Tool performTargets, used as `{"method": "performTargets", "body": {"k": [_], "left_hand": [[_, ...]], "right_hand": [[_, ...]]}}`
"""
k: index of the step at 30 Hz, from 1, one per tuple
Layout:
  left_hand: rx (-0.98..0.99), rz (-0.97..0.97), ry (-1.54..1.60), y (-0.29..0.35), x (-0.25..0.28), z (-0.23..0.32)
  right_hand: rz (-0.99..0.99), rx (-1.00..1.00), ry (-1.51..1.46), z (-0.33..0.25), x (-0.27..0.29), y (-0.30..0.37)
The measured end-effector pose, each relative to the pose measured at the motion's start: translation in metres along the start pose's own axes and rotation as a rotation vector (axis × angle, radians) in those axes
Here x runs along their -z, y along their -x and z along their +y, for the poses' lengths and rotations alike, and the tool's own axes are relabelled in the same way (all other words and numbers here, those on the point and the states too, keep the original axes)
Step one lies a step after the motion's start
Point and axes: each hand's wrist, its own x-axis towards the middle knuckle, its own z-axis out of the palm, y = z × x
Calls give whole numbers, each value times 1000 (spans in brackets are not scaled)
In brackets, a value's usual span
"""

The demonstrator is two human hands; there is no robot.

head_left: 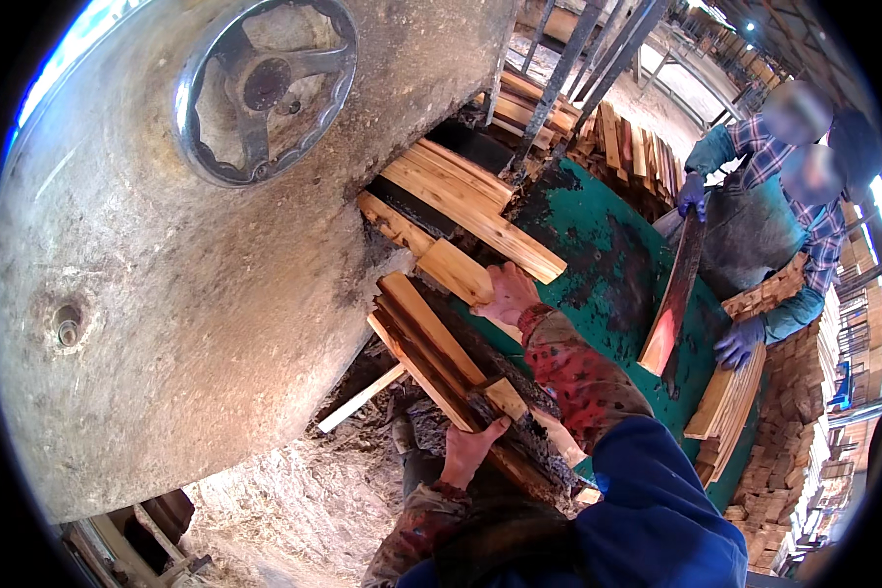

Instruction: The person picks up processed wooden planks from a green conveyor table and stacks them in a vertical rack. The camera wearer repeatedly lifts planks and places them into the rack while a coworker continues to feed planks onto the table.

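Observation:
My right hand grips the near end of a short pale wooden board, its thumb and fingers closed round the end. Just beyond lie longer boards side by side, their far ends close to a large worn metal housing. Lower down, my left hand is closed on the edge of a narrow board in a small pile. Another board lies on that pile, with a small wood offcut at its near end.
A spoked handwheel is on the housing. Across the green table, a co-worker in purple gloves holds a bark-edged slab and touches stacked boards. A loose stick juts out above sawdust. Timber stacks stand at right.

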Motion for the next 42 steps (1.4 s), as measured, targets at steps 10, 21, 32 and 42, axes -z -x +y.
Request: {"method": "performTargets", "body": {"k": [10, 21, 32, 42], "left_hand": [[45, -8, 5, 2, -4, 15], [12, 7, -14, -2, 1, -6], [48, 14, -133, -2, 7, -12], [16, -24, 51, 1, 4, -3]], "right_hand": [[172, 20, -398, 37, -15, 17], [-333, -176, -781, 111, -38, 194], [338, 11, -358, 70, -43, 235], [259, -191, -647, 67, -33, 216]]}}
